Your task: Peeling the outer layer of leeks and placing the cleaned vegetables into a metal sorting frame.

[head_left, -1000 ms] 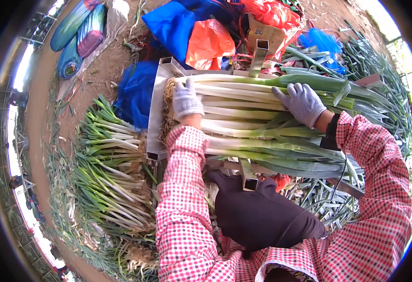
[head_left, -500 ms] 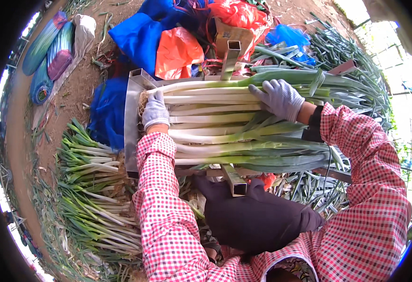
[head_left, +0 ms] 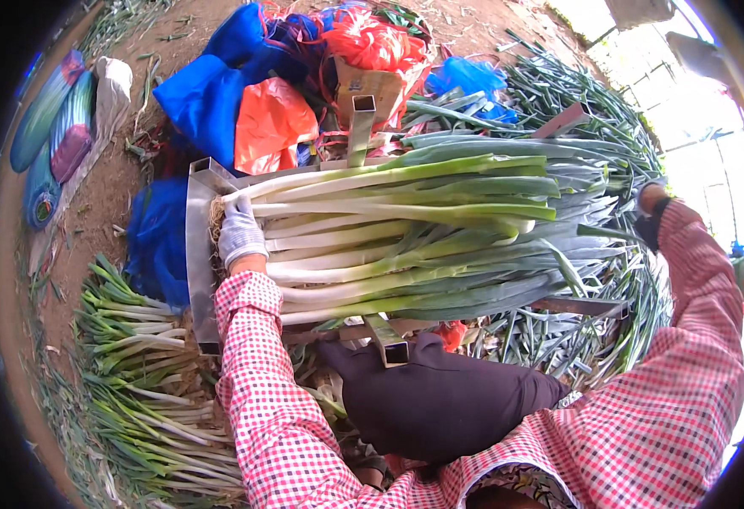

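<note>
A thick row of long green onions [head_left: 346,242] lies across a metal rack, white root ends at the left and leaves at the right. My left hand [head_left: 240,231], in a pale glove, is closed on white stalks beside the upright metal end plate [head_left: 200,280]. Several upper stalks end bluntly over the longer leaves beneath. My right hand [head_left: 650,199] is far to the right, beside the leaf ends. Its fingers are mostly hidden, and I cannot see whether they hold anything.
Smaller green onions [head_left: 147,356] are heaped on the ground at the left. Loose leaves [head_left: 567,93] pile up at the far right. Blue sheeting [head_left: 198,102], orange plastic [head_left: 274,123] and a cardboard box [head_left: 367,85] of red ties lie beyond the rack. Rolled netting [head_left: 45,127] rests far left.
My right hand has left the middle of the stalks and moved right to the leaf ends. Blunt-ended upper stalks now show there. My left hand stays at the root ends. The view has shifted.
</note>
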A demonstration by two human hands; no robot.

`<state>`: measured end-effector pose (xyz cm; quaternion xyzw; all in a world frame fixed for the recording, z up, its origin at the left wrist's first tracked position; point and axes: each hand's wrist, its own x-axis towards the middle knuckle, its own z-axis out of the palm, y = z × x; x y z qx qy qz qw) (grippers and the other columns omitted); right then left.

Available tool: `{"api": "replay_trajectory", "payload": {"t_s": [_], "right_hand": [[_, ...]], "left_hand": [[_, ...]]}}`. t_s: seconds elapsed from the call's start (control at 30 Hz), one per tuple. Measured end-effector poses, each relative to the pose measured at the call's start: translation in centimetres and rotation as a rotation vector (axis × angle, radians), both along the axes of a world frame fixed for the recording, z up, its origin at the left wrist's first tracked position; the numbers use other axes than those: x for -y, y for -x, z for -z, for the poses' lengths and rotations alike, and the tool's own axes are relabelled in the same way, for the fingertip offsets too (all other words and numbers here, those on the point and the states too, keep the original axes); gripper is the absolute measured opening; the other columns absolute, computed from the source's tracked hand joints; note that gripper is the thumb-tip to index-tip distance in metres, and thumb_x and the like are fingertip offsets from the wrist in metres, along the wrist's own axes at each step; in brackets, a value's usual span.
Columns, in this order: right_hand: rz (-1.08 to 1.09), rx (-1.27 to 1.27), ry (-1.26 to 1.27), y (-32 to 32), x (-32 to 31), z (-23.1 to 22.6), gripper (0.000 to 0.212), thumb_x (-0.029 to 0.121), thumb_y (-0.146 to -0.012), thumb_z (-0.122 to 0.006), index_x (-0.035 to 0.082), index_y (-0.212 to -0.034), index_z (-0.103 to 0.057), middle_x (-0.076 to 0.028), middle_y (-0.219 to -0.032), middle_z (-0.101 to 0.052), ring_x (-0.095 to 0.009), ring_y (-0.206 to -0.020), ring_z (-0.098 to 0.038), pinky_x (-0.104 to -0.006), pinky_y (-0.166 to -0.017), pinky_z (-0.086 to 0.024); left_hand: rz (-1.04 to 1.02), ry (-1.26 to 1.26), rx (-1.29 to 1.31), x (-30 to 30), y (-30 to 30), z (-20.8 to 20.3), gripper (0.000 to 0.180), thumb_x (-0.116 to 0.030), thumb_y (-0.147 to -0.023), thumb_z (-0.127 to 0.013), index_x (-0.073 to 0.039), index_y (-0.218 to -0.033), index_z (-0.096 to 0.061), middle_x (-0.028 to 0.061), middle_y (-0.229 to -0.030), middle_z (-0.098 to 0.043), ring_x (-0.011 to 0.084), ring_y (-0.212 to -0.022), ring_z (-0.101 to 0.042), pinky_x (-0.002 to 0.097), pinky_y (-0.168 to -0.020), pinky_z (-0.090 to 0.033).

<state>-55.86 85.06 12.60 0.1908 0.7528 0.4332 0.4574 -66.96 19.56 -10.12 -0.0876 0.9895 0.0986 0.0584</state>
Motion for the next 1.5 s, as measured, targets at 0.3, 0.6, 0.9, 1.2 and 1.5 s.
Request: {"api": "replay_trajectory", "payload": {"t_s": [0.3,0.6,0.9,1.2,1.5], "right_hand": [[-1.414,-0.323,1.06,5.1,35.2,3.2,0.042,0.035,-0.075,-0.06,0.012,-0.11,-0.056,-0.004,-0.085,-0.051,-0.02,-0.079,-0.052,-0.0356,-0.076,-0.041],[-1.555,-0.109,1.213,11.1,31.5,16.6,0.052,0.028,-0.08,-0.051,0.01,-0.128,-0.043,-0.004,-0.092,-0.05,-0.019,-0.086,-0.051,-0.0337,-0.076,-0.038],[-1.451,-0.131,1.044,11.5,30.6,18.1,0.054,0.014,-0.079,-0.046,0.009,-0.132,-0.04,-0.013,-0.112,-0.048,-0.028,-0.102,-0.048,-0.0443,-0.089,-0.035],[-1.532,0.122,0.624,13.5,30.9,19.0,0.061,0.016,-0.075,-0.055,-0.002,-0.13,-0.037,-0.011,-0.097,-0.051,-0.027,-0.09,-0.05,-0.0392,-0.082,-0.038],[-1.194,-0.2,1.341,14.9,31.9,7.9,0.034,0.008,-0.081,-0.053,0.004,-0.115,-0.056,-0.012,-0.08,-0.054,-0.028,-0.077,-0.052,-0.0378,-0.074,-0.039]], "left_hand": [[-0.008,-0.035,-0.132,3.3,0.2,4.3,0.041,-0.043,-0.094,-0.027,-0.014,-0.119,-0.042,0.0229,-0.093,-0.061,0.0397,-0.084,-0.061,0.0497,-0.072,-0.048],[0.123,0.069,-0.172,0.6,0.0,2.1,0.032,-0.015,-0.085,-0.046,-0.015,-0.117,-0.044,0.016,-0.106,-0.052,0.0325,-0.081,-0.062,0.0451,-0.067,-0.051],[0.058,-0.218,0.06,-4.0,-4.0,-4.6,0.043,-0.027,-0.081,-0.056,-0.006,-0.118,-0.051,0.0137,-0.11,-0.058,0.0276,-0.101,-0.056,0.037,-0.084,-0.047],[-0.47,-0.565,-0.597,6.8,-31.3,-2.0,0.034,-0.016,-0.078,-0.064,-0.005,-0.109,-0.057,0.0137,-0.106,-0.06,0.0281,-0.09,-0.061,0.0363,-0.08,-0.049],[-1.648,-0.432,-0.213,23.1,-45.6,7.5,0.024,-0.024,-0.084,-0.053,-0.012,-0.102,-0.064,0.0146,-0.107,-0.061,0.033,-0.09,-0.06,0.039,-0.08,-0.047]]}}
